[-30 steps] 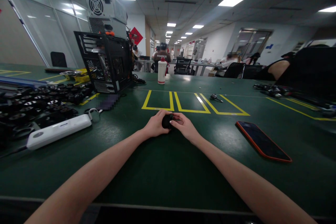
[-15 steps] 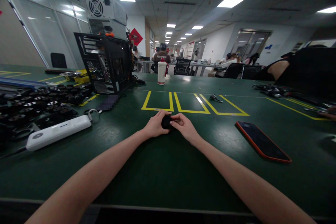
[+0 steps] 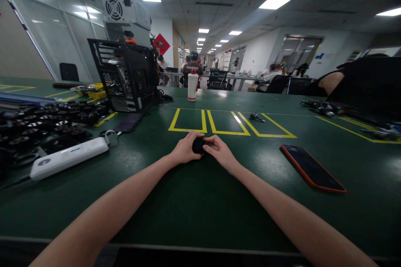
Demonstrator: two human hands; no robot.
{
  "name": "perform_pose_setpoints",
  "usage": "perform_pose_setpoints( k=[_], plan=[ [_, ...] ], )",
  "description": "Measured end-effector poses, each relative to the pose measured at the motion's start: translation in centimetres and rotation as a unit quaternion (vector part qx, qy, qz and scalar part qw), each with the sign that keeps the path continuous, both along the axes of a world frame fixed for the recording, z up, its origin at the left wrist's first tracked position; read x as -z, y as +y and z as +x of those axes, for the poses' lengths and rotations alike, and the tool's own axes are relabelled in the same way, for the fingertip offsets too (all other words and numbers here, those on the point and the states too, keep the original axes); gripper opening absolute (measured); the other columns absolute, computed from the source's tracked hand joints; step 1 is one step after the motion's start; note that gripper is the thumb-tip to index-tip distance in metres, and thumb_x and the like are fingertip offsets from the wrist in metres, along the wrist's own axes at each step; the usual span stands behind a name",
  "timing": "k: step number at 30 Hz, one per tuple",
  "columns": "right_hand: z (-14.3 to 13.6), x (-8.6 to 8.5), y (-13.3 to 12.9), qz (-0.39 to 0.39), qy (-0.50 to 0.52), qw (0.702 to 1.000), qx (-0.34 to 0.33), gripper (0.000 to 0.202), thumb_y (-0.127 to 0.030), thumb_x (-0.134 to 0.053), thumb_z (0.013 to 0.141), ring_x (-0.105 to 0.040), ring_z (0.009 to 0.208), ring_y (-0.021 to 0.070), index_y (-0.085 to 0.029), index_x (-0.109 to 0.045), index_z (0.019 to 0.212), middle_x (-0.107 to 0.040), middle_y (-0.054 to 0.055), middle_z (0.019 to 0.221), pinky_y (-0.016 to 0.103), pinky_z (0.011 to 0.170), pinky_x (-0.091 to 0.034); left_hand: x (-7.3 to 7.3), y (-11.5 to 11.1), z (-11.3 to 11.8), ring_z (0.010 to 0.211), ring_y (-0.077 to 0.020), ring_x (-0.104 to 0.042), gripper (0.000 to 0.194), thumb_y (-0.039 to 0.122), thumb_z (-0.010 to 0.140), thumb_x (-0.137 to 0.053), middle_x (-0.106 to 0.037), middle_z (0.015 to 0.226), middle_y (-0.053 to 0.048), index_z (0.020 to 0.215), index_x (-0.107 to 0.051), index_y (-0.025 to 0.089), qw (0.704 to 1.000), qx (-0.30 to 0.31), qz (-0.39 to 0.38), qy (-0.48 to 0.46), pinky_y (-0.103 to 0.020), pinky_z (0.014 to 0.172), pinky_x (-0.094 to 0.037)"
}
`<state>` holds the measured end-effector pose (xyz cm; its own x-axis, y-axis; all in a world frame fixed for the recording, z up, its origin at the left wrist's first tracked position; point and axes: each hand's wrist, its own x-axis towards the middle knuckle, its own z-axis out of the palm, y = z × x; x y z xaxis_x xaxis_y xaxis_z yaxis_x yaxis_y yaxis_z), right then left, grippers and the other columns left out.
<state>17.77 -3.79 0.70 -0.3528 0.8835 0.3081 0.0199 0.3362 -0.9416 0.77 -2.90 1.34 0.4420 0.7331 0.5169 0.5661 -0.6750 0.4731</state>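
Between my hands is a small black rounded part, low over the green table; its exact kind does not show. My left hand is closed around its left side, thumb below and fingers above. At its right edge, my right hand pinches with thumb and fingertips. The fingers hide much of the part. Just beyond my hands, yellow tape outlines mark the table, and a small dark metal piece lies in the right-hand one.
A phone with an orange edge lies to the right. On the left are a white power strip, a heap of black parts and an open computer case. A white bottle stands farther back. Another person's arm shows at far right.
My hands keep almost the same hold on the black part. At the far right edge, the other person's hand has gone out of view.
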Motion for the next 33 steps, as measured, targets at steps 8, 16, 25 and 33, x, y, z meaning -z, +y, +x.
perform_pose_setpoints(
  k=[8,16,25,33],
  plan=[
    [0.01,-0.22,0.38,-0.019,-0.008,1.0,0.012,0.031,-0.026,-0.058,0.07,-0.055,0.094,0.0156,-0.02,-0.05,0.099,-0.055,0.004,0.098,0.035,0.089,-0.042,0.03,0.08,0.14,0.099,-0.0211,-0.049,0.06,0.021,0.056,-0.066,-0.048,0.107,-0.003,0.11,-0.04,0.023,1.0,-0.01,-0.011,0.006,-0.034,0.083,-0.041],
    [0.13,0.17,0.39,-0.017,0.016,1.0,-0.015,0.031,-0.024,-0.063,0.066,-0.054,0.1,0.0169,-0.021,-0.05,0.094,-0.054,0.002,0.103,0.036,0.09,-0.042,-0.03,-0.01,0.0,0.097,-0.0205,-0.05,0.058,0.023,0.058,-0.065,-0.048,0.107,-0.003,0.11,-0.04,0.023,1.0,0.0,0.003,0.004,-0.034,0.082,-0.043],
    [-0.2,-0.26,0.18,-0.005,-0.011,1.0,0.026,0.028,-0.025,-0.058,0.071,-0.054,0.096,0.016,-0.019,-0.05,0.098,-0.055,0.004,0.098,0.035,0.089,-0.042,0.01,0.0,0.03,0.096,-0.0207,-0.051,0.059,0.023,0.057,-0.066,-0.048,0.107,-0.003,0.109,-0.04,0.023,1.0,-0.008,-0.002,0.006,-0.034,0.081,-0.043],
    [0.18,0.16,0.29,-0.009,0.018,0.999,-0.028,0.034,-0.02,-0.065,0.064,-0.053,0.102,0.0177,-0.021,-0.049,0.093,-0.053,0.002,0.106,0.036,0.09,-0.042,-0.05,-0.04,-0.09,0.097,-0.0209,-0.05,0.06,0.022,0.057,-0.065,-0.047,0.107,-0.003,0.111,-0.039,0.023,1.0,0.001,-0.002,0.008,-0.033,0.081,-0.043]
  ],
)
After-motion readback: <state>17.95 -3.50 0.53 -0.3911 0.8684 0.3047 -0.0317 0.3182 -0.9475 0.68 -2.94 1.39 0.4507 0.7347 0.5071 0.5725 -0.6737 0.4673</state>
